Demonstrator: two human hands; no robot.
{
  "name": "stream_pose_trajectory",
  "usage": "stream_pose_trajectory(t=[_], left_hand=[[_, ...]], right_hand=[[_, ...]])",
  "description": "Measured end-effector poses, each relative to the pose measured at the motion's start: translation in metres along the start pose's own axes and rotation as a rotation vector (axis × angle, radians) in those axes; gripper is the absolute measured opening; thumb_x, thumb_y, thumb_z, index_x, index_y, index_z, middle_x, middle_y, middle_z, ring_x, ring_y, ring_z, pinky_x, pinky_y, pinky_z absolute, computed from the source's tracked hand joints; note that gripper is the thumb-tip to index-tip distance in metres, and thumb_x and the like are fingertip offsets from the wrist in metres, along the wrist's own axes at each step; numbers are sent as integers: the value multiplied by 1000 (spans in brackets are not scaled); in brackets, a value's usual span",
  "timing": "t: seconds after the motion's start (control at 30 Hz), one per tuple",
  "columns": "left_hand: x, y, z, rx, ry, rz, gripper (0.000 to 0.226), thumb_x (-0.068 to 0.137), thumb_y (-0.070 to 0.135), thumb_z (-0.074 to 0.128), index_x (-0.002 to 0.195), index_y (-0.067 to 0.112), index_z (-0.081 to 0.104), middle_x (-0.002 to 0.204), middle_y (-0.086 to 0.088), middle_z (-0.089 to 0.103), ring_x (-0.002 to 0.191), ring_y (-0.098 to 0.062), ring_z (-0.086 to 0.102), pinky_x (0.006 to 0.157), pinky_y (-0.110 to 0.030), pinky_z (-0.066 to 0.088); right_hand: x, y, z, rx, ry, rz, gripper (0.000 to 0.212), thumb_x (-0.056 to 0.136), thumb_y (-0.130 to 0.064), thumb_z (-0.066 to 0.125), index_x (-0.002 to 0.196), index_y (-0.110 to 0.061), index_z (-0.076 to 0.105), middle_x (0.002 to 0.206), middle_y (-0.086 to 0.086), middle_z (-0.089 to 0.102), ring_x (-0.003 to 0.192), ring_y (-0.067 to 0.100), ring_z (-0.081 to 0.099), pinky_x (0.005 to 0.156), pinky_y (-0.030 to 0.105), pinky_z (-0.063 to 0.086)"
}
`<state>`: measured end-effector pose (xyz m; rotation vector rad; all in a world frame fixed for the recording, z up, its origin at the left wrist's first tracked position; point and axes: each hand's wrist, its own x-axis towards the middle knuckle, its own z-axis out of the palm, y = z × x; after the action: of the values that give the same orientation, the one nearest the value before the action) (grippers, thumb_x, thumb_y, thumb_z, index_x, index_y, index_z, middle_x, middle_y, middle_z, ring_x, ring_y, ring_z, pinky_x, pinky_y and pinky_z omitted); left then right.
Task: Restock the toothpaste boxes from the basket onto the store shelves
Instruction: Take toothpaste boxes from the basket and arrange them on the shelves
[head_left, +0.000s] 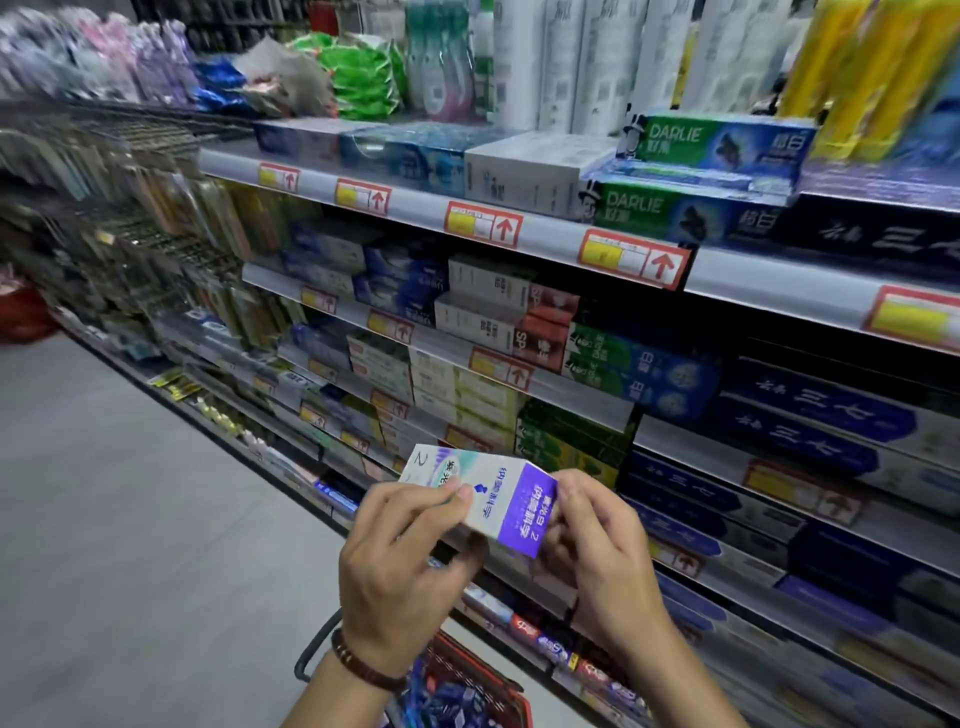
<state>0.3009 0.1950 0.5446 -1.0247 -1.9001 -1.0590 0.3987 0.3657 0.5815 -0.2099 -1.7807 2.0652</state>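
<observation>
Down at the near edge: red basket with a dark handle, blue packets inside, blurred. Just above it, both hands hold one toothpaste box, white with a purple end, raised in front of the lower shelves. Left hand, beaded bracelet at the wrist: thumb pressed on the box's top face, other fingers curled under its near edge. Right hand: fingers curled round the purple end, pinching it. Box tilted, white end pointing far-left. Right and beyond: shelves packed with stacked toothpaste boxes, red-and-yellow price tags along the edges. Green DARLIE boxes on the top shelf. Grey floor to the left.
</observation>
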Motion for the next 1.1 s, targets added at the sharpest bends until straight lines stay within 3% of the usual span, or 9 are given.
stream_pose_trajectory(t=[0.1,0.27,0.37,0.43,0.57,0.63,0.77,0.97,1.1], left_hand=[[8,4,5,-23,19,-31,51,75,31,94,114,20,63,113,0,74,104,-18,68,85,-25,56],[25,25,8,-72,70,-110,47,79,43,86,112,19,62,117,8,68,112,-9,66,85,-25,58],[29,40,9,-117,101,-239,45,80,43,86,108,12,68,116,4,71,112,-17,69,75,-36,63],[33,53,11,-128,146,-313,42,79,36,91,105,13,68,112,8,69,110,-18,69,72,-32,63],[45,83,11,-177,198,-356,55,69,25,99,107,34,60,110,9,70,107,-18,71,70,-20,61],[48,96,12,-245,224,-418,60,69,25,98,106,50,57,110,8,72,105,-20,74,71,-22,62],[52,119,18,-485,358,-614,67,62,16,92,104,59,62,108,10,78,103,-20,77,71,-28,64],[57,133,21,-695,480,-719,63,59,-1,81,113,23,61,104,12,79,102,-13,77,70,-20,61],[58,136,15,-689,459,-737,58,63,2,81,113,24,62,104,15,79,106,-12,75,71,-16,59]], right_hand=[[9,-2,-5,55,28,21,34,104,-40,54,78,-24,68,69,-7,63,57,6,55,52,14,43],[23,4,-17,-46,38,7,24,100,-44,58,93,-27,75,81,2,73,65,13,59,57,17,44],[29,10,-22,-131,64,51,22,94,-51,63,102,-33,74,98,2,77,80,14,67,68,26,49],[31,14,-25,-179,81,74,16,97,-49,65,108,-39,72,103,-7,76,90,13,71,73,33,52],[29,12,-31,-223,59,77,15,105,-33,63,119,-36,68,109,-27,70,106,4,69,82,25,55],[28,8,-33,-190,27,99,17,106,-32,61,122,-35,65,113,-28,71,109,3,70,80,22,56],[25,5,-37,-100,23,156,24,108,-33,58,132,-31,62,121,-8,76,115,17,73,95,51,61],[17,-9,-45,30,35,109,28,110,-19,51,136,-15,60,121,7,78,117,31,72,99,63,56],[9,-21,-48,48,56,94,26,109,-17,53,134,-14,61,116,8,79,113,30,74,100,61,57]])
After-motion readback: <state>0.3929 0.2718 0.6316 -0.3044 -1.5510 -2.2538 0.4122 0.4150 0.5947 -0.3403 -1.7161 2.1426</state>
